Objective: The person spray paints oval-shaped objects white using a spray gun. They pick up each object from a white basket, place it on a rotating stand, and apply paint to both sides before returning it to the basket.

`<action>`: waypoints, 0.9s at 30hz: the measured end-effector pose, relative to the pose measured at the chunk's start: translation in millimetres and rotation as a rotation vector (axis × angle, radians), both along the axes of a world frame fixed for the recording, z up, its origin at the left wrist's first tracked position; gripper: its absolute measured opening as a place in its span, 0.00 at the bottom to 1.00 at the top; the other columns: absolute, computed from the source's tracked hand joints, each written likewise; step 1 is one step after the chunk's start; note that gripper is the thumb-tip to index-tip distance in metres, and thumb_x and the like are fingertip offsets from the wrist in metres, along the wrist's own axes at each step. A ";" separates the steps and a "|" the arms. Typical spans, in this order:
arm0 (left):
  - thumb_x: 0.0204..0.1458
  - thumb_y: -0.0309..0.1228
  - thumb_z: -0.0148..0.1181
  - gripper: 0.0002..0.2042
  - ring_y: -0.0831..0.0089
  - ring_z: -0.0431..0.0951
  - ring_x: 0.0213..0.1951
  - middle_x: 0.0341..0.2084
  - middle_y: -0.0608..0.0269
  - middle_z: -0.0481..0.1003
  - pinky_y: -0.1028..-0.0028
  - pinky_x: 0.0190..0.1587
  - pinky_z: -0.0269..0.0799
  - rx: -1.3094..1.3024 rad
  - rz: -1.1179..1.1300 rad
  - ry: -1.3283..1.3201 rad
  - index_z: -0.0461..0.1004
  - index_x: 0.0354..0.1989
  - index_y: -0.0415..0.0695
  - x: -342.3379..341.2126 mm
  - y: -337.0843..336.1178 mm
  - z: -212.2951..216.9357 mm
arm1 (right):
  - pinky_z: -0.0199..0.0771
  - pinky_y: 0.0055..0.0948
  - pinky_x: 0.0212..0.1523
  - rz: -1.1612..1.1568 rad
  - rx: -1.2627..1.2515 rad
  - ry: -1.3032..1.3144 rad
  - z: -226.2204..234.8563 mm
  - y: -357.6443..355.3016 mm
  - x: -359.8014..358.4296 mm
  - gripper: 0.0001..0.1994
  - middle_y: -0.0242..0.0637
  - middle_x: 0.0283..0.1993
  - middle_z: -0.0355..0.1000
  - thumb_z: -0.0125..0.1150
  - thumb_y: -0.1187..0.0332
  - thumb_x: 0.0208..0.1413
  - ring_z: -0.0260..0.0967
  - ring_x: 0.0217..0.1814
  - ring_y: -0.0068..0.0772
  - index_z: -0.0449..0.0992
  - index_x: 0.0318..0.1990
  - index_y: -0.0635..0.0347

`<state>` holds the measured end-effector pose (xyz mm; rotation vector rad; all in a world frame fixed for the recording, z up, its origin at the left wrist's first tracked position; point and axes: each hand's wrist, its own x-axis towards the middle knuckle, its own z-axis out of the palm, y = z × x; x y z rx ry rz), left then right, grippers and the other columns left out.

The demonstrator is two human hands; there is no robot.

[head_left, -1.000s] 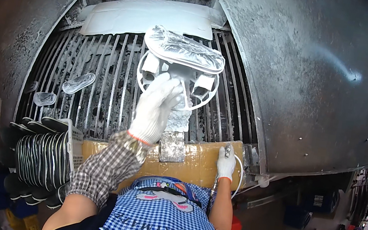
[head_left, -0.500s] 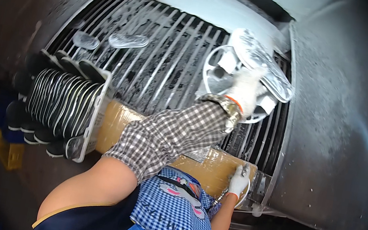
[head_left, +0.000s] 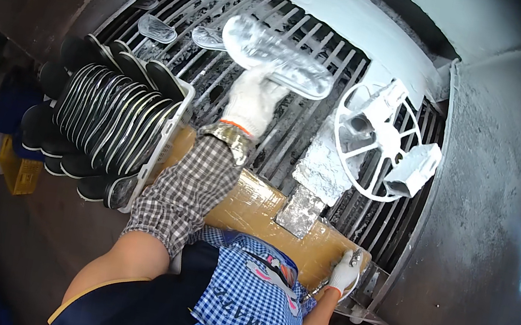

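Note:
My left hand [head_left: 251, 102], in a whitish glove, grips a shoe sole [head_left: 278, 57] coated in silvery white and holds it over the slatted metal grate [head_left: 209, 75]. The sole is tilted and slightly blurred. Right of it stands a white-crusted spoked wheel [head_left: 385, 139] with two block-shaped supports, which bear nothing. My gloved right hand [head_left: 344, 274] is closed at the near right corner of the tape-covered brown board [head_left: 253, 206]. A small grey metal piece pokes from its top, and what it holds is mostly hidden.
Black soles with pale edges stand packed in a white basket [head_left: 160, 146] at the left. Smaller silvery soles [head_left: 157, 29] lie on the far left of the grate. Dark metal walls [head_left: 488, 201] flank it. A yellow crate [head_left: 20, 167] sits lower left.
My left hand has lifted the sole off the spoked wheel and carried it left over the grate. The right hand stays by the board's corner. The view has shifted slightly.

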<state>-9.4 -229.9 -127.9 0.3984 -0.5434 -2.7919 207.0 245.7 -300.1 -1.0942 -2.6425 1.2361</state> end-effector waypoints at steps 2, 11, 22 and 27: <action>0.64 0.25 0.59 0.22 0.58 0.77 0.62 0.58 0.52 0.76 0.50 0.67 0.75 0.098 0.043 -0.085 0.67 0.66 0.38 2.5 -14.8 -52.7 | 0.74 0.35 0.63 -0.012 -0.021 0.000 1.8 -0.2 -3.2 0.27 0.52 0.63 0.79 0.58 0.64 0.72 0.77 0.61 0.42 0.68 0.73 0.69; 0.66 0.27 0.55 0.23 0.55 0.80 0.61 0.59 0.47 0.77 0.54 0.64 0.79 0.117 0.043 -0.473 0.66 0.69 0.37 30.3 -14.4 -211.4 | 0.69 0.32 0.60 0.062 0.089 0.036 -13.7 12.9 -5.4 0.26 0.50 0.60 0.77 0.59 0.63 0.72 0.74 0.59 0.40 0.70 0.71 0.70; 0.66 0.48 0.62 0.25 0.64 0.75 0.42 0.45 0.56 0.73 0.63 0.43 0.75 -0.042 -0.247 -0.519 0.69 0.61 0.42 -7.2 -10.6 -217.6 | 0.65 0.33 0.73 0.089 0.094 0.025 8.2 -3.4 -12.7 0.26 0.54 0.70 0.74 0.59 0.65 0.72 0.72 0.71 0.44 0.69 0.71 0.75; 0.61 0.37 0.70 0.23 0.67 0.83 0.40 0.41 0.62 0.82 0.65 0.45 0.80 -0.295 -0.576 -0.477 0.76 0.61 0.40 87.1 51.0 -138.8 | 0.72 0.28 0.31 0.172 0.267 0.248 -38.4 35.3 -3.5 0.18 0.33 0.36 0.78 0.61 0.62 0.70 0.70 0.31 0.21 0.78 0.60 0.64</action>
